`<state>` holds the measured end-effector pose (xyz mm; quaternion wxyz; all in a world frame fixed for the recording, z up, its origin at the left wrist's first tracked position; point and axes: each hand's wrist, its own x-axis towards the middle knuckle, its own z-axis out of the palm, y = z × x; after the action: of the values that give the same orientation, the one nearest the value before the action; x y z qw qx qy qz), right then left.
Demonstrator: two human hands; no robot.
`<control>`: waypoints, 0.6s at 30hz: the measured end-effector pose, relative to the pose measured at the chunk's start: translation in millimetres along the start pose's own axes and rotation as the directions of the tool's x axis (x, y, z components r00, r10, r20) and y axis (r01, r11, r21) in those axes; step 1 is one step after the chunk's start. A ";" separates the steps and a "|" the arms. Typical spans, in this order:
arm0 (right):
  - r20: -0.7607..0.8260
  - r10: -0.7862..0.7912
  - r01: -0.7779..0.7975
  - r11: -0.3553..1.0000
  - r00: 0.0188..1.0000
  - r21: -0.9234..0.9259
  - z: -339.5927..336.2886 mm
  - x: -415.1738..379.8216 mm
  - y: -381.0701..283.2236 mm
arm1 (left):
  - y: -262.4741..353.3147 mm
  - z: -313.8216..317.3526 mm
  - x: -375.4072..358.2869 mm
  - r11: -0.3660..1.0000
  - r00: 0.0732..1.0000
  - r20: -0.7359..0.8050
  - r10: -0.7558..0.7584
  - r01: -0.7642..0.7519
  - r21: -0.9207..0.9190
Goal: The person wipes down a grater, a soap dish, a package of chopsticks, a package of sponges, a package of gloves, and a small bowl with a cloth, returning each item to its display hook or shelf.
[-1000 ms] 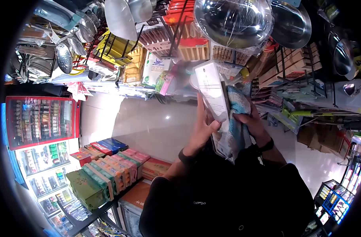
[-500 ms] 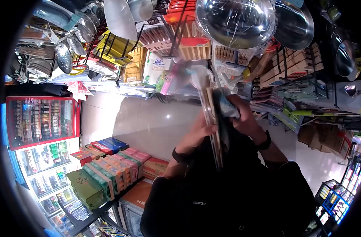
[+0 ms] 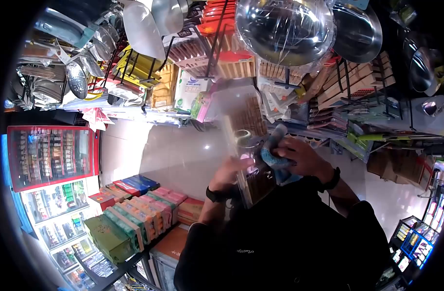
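Note:
A long flat pack (image 3: 246, 121) with clear plastic over brown contents stands tilted in front of my chest. My left hand (image 3: 231, 170) grips its left edge, thumb on the front face. A bunched blue-grey cloth (image 3: 272, 154) is folded in the fingers of my right hand (image 3: 303, 156), close against the pack's right side. Glare and blur cover part of the pack's front.
Packaged utensils (image 3: 190, 53) hang on black hooks ahead, beside a wrapped metal bowl (image 3: 285, 29). To my left are stacked cartons (image 3: 139, 208) and a red-framed display case (image 3: 52, 155). A cardboard box (image 3: 396, 167) lies to the right on the floor.
The pack has turned from nearly edge-on so its broad face shows. My left hand has moved slightly left and down; the cloth has shifted lower with my right hand.

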<state>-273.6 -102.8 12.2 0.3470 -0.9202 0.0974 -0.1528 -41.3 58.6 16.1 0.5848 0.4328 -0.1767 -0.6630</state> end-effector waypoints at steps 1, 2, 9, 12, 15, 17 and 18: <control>0.012 0.035 -0.036 0.998 0.999 0.058 -6.5 1.4 -2.1 | 3.9 1.8 1.2 0.991 0.997 -0.078 -0.027 0.037 0.130; 0.025 0.069 -0.072 0.991 0.997 0.117 -13.2 3.1 -4.9 | 8.3 5.8 2.2 0.993 0.997 -0.076 -0.002 0.011 0.117; -0.349 0.074 -0.066 0.997 0.934 0.033 -32.8 36.3 -26.8 | 15.6 9.2 13.2 0.981 0.996 0.014 0.088 -0.089 0.173; -0.220 -0.047 0.010 0.986 0.974 -0.167 -21.5 33.6 -28.0 | 17.1 9.4 20.2 0.972 0.989 0.046 0.139 -0.145 0.183; -0.091 -0.097 0.078 0.978 0.991 -0.193 -18.8 23.2 -34.8 | 21.6 25.5 23.2 0.967 0.975 -0.069 0.213 -0.201 0.155; -0.027 -0.132 0.126 0.979 0.991 -0.161 -15.3 8.5 -28.6 | 23.2 31.3 25.3 0.965 0.961 -0.116 0.253 -0.241 0.108; 0.032 -0.074 0.077 0.991 0.997 -0.105 -16.1 2.3 -27.3 | 21.7 29.8 26.6 0.962 0.957 -0.106 0.270 -0.264 0.074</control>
<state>-275.1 -93.1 42.5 0.2929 -0.9424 0.0655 -0.1476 -49.5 20.3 39.1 0.6651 0.4596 -0.2189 -0.5464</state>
